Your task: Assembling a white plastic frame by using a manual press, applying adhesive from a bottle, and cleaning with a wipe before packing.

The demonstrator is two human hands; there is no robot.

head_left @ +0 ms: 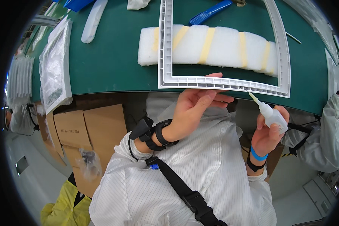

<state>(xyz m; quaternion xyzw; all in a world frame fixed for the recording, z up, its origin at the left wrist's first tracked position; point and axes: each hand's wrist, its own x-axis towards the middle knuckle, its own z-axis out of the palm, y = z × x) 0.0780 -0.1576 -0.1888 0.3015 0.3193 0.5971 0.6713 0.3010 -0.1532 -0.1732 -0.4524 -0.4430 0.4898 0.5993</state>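
A large white plastic frame (222, 82) with a ribbed channel extends over the green bench, its near bar toward me. My left hand (194, 107) grips that bar near its middle; one fingertip shows past the far side, while the thumb and other fingers are on the near side. In my right hand (269, 132) is a small white squeeze bottle (272, 117) with a thin nozzle. The nozzle tip touches or nearly touches the near bar, right of my left hand. Beneath the frame, a white foam block (192, 44) wrapped with yellowish tape lies across the bench.
The green bench (109, 67) holds a blue tool (211, 12) beyond the foam and a long white strip (94, 20) at the left. A plastic-wrapped white panel (56, 64) lies on its left edge. Cardboard boxes (105, 124) stand below; another person's sleeve (324, 132) shows at right.
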